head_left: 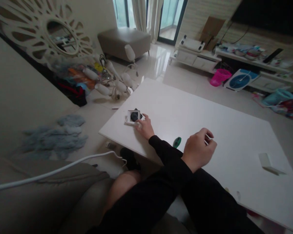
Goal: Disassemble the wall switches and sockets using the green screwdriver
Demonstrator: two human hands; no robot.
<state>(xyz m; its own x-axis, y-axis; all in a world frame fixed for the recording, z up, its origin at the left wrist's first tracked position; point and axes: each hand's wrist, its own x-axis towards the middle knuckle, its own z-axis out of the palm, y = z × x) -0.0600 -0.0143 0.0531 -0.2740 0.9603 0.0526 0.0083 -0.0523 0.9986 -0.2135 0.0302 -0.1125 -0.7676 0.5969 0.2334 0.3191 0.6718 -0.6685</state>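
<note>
My forearms cross, the left one over the right. My right hand (145,126) is at the table's left end, its fingers and thumb closed on the edge of a small white open box (128,117). In the box sits a black round, lens-like part (134,116), with dark corners jutting out behind it. My left hand (200,149) hovers above the table with fingers curled towards the thumb; whether something small is pinched there is hidden. Close to my left wrist lies a small green object with a dark spot (177,142), its kind unclear.
The white table (224,120) carries an L-shaped white piece (271,165) at its right. A white cable (63,169) crosses at lower left. A lamp with several white shades (120,86) stands beyond the table's left corner. Grey fluffy cloth (56,136) lies on the floor.
</note>
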